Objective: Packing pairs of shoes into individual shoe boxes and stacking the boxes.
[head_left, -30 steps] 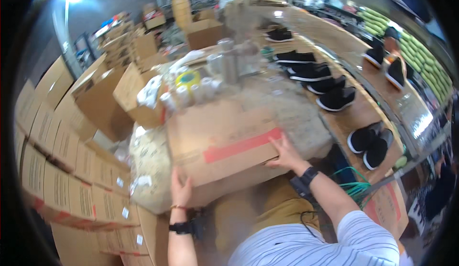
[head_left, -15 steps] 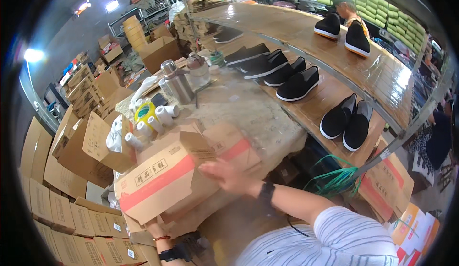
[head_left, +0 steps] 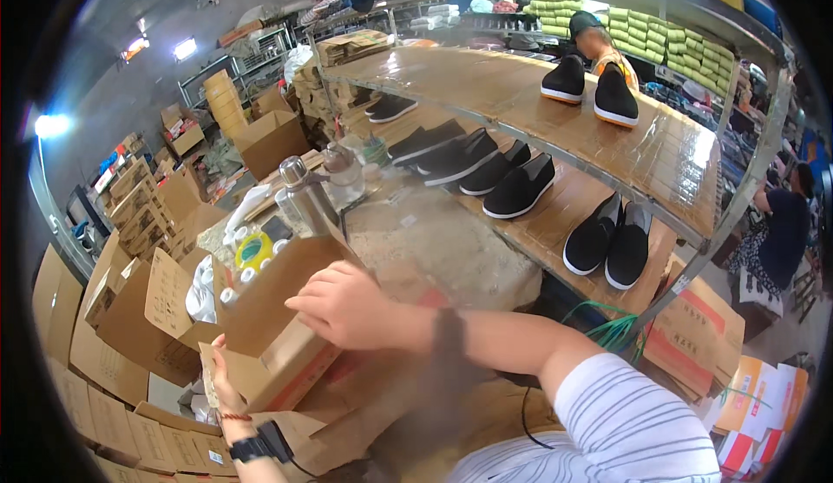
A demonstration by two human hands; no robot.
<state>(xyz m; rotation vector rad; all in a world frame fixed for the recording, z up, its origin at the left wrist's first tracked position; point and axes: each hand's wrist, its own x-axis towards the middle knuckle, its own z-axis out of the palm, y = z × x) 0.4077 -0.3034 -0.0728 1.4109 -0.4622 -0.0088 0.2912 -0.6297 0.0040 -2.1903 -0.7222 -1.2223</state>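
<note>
A brown cardboard box [head_left: 278, 327] with a red tape stripe along its lower edge stands tilted on its side before me. My left hand [head_left: 221, 387] grips its lower left corner from below, a dark watch on that wrist. My right hand [head_left: 347, 309] lies flat on the box's upper right face, fingers apart, with a dark band on the wrist. The box rests on a bench covered in clear plastic [head_left: 451, 257]. More flattened cardboard [head_left: 373, 414] lies under and in front of it.
A steel bottle [head_left: 304, 201], a glass jar [head_left: 343, 175], a yellow tape roll [head_left: 254, 249] and small white bottles stand behind the box. Black cloth shoes [head_left: 521, 188] line wooden shelves on the right. Cardboard cartons [head_left: 130, 309] crowd the left. A person [head_left: 781, 223] sits at far right.
The box has been tipped up from lying flat to standing on its side. My left hand moved under its lower corner and my right hand slid across onto its upper face.
</note>
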